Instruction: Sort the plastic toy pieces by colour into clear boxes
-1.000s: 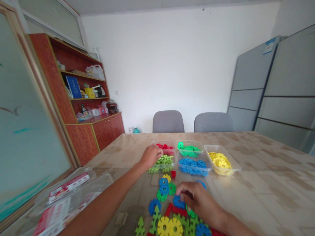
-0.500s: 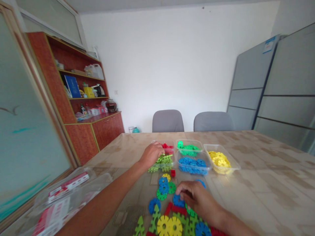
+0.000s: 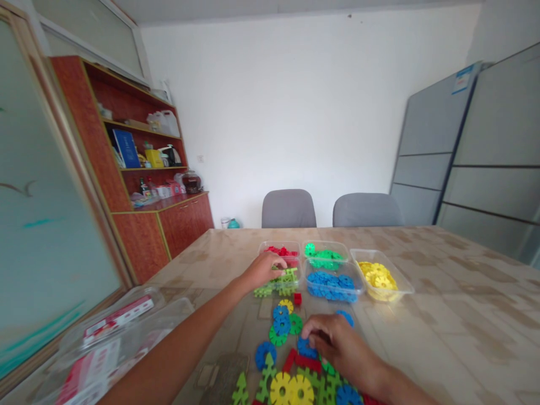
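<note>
My left hand [image 3: 265, 269] is over the clear tub of light-green interlocking pieces [image 3: 287, 277], its fingers curved and apart with nothing seen in them. Just behind lies a tub of red pieces [image 3: 282, 251]. Low over the table, my right hand [image 3: 337, 340] has its fingers curled, with thumb and fingertips at the edge of a blue notched disc [image 3: 307, 347]; part of the disc is hidden. Below the hands are joined pieces: two yellow notched discs [image 3: 292, 388], red bars [image 3: 307, 363] and light-green tree shapes [image 3: 266, 378].
Tubs of blue discs [image 3: 331, 286], green discs [image 3: 325, 259] and yellow discs [image 3: 379, 277] stand to the right. A small red block [image 3: 297, 298] lies before the tubs. Clear plastic lids [image 3: 122, 337] are at the left. Two grey chairs [image 3: 289, 208] stand behind the table.
My left hand has moved from the red tub's edge slightly nearer, over the light-green pieces. My right hand stays at the blue disc. The view has shifted slightly.
</note>
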Available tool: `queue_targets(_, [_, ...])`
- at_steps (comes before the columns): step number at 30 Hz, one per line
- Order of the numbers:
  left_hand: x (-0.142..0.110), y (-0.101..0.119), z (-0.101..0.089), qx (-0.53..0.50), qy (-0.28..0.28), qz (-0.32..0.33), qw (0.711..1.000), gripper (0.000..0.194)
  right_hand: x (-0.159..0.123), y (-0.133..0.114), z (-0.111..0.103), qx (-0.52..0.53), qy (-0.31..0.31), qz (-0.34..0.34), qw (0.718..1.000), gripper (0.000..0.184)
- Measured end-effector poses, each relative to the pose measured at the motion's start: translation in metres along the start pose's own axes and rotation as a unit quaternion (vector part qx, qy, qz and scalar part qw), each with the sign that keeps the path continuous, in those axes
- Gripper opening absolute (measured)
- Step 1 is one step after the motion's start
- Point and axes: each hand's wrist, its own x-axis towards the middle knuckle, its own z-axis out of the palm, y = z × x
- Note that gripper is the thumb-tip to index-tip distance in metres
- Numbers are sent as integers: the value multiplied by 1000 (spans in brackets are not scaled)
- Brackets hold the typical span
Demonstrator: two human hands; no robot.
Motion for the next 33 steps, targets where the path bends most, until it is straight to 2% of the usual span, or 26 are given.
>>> queue_targets(4, [10, 1, 8, 4, -19, -2, 1000, 19, -1, -2, -1, -12, 1, -3, 1000, 25])
queue_targets(12, [7, 11, -6, 50, 46, 5, 998, 9, -1, 1, 1, -5, 0, -7, 1000, 25])
queue_targets(16, [2, 11, -5, 41, 17, 17, 999, 1, -3, 0, 1, -7, -4, -6, 1000, 25])
queue_targets(20, [-1, 6, -3, 35, 7, 3, 999, 16, -2, -3, 0, -21, -5, -16, 1000, 26])
queue_targets(28, [6, 0, 2, 29, -40, -35, 998, 22, -2, -3, 2, -32, -8, -17, 999, 29])
queue_targets(31, [8, 2, -1, 14, -35, -39, 999, 22, -2, -5, -1, -36, -6, -23, 999, 27])
queue_targets(33, [5, 5, -4, 3, -9, -45, 999, 19, -1, -7, -7, -40, -5, -23, 999, 24])
